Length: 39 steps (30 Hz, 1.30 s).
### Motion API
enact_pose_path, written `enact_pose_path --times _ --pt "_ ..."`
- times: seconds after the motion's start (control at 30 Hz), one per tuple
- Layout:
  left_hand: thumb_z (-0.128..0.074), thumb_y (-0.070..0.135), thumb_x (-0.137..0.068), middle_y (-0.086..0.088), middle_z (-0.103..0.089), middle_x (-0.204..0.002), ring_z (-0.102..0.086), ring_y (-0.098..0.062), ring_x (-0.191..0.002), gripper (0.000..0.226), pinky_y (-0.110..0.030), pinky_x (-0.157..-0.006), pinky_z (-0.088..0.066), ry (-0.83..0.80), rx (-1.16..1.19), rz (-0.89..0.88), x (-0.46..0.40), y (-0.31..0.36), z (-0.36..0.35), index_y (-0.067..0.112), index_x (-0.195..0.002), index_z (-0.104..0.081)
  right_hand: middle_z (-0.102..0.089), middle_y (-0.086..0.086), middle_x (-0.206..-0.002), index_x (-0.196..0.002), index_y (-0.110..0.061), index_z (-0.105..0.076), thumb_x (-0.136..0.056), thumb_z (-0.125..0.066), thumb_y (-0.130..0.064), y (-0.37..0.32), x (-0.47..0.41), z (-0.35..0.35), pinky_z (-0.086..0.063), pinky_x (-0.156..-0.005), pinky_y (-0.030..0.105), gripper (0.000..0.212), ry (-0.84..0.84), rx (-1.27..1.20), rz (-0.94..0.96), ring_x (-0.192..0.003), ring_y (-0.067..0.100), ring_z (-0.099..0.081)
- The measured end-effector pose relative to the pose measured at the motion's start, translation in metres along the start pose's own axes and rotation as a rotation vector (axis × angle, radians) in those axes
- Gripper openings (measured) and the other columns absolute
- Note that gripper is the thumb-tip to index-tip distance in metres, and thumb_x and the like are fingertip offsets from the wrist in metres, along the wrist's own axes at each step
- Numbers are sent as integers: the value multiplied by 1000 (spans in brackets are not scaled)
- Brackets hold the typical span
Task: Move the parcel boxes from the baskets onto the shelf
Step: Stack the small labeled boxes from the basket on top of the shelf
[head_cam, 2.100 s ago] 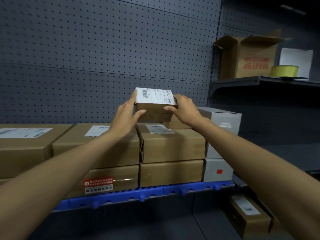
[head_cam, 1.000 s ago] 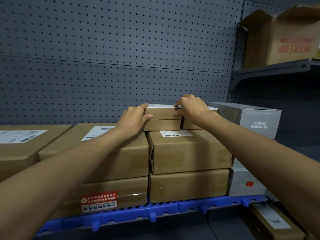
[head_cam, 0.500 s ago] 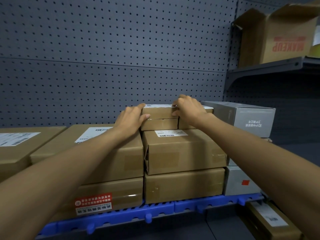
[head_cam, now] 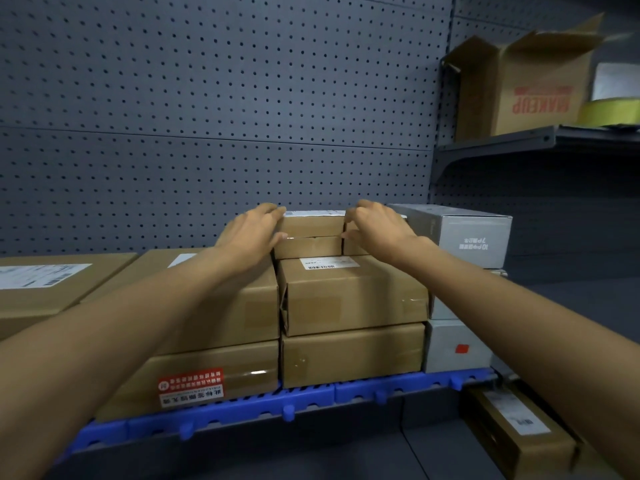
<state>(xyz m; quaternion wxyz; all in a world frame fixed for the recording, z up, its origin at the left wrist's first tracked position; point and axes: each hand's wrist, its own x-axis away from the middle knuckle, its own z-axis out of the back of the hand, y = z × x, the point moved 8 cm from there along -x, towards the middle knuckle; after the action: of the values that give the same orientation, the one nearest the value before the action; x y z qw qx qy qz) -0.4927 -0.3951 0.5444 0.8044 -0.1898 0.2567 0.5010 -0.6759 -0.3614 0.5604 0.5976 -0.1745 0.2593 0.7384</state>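
Note:
A small brown parcel box [head_cam: 311, 225] with a white label on top lies on another small box [head_cam: 306, 247], both on top of a stack of larger brown boxes [head_cam: 353, 292] on the blue-edged shelf [head_cam: 363, 389]. My left hand [head_cam: 251, 233] holds the top box's left end, fingers over the edge and thumb on its front. At the box's right end my right hand [head_cam: 377, 226] grips it with curled fingers on top and the thumb below. No basket is in view.
More brown boxes [head_cam: 214, 306] fill the shelf to the left. Grey boxes [head_cam: 464, 237] stand to the right of the stack. A pegboard wall rises behind. An open carton [head_cam: 519, 88] sits on a higher shelf at the right. A labelled box [head_cam: 519, 431] lies low on the right.
The small box came down from mid-air onto the other small box and now rests level. Both hands have stayed at its ends; the view has shifted slightly.

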Motion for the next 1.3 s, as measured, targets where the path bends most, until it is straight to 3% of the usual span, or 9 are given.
enact_pose_path --times 0.27,0.57,0.67,0.93,1.13,1.3 --pt "-54 30 -97 -4 -49 -144 -57 -32 -117 47 -48 -90 -51 62 29 -207 31 70 34 14 -141 -45 -58 10 -125 -124 -10 -59 -93 -62 -36 15 68 28 -51 -87 45 41 -51 -21 -37 -112 33 -56" --pt "-58 25 -94 -7 -52 -140 -52 -26 -124 51 -37 -101 -42 42 172 -445 87 187 26 14 -142 -45 -57 9 -127 -130 -13 -56 -94 -60 -36 54 197 55 -49 -87 39 43 -102 -122 -150 -110 29 -57" --pt "-59 24 -93 -10 -54 -137 -55 -28 -120 50 -42 -99 -47 4 249 -534 113 233 7 12 -140 -47 -57 7 -128 -133 -14 -54 -94 -61 -37 73 246 43 -50 -87 40 45 -147 -134 -232 -107 26 -60" --pt "-61 30 -92 -4 -48 -143 -51 -26 -126 58 -44 -94 -49 -191 349 -674 176 342 -89 17 -144 -41 -57 10 -121 -128 -13 -56 -92 -62 -36 106 361 -20 -50 -83 42 43 -271 -129 -383 -109 32 -57" --pt "-55 33 -97 -1 -33 -153 -40 -23 -135 62 -40 -102 -44 -488 226 -768 236 402 -175 17 -151 -28 -58 12 -117 -128 -12 -52 -95 -59 -34 131 446 -84 -49 -72 40 40 -467 -138 -488 -104 36 -59" --pt "-54 32 -97 -3 -32 -154 -41 -25 -134 64 -38 -102 -40 -696 215 -795 285 436 -243 16 -152 -25 -60 12 -121 -128 -13 -54 -93 -61 -34 137 512 -145 -53 -81 43 41 -581 -209 -566 -109 34 -59"
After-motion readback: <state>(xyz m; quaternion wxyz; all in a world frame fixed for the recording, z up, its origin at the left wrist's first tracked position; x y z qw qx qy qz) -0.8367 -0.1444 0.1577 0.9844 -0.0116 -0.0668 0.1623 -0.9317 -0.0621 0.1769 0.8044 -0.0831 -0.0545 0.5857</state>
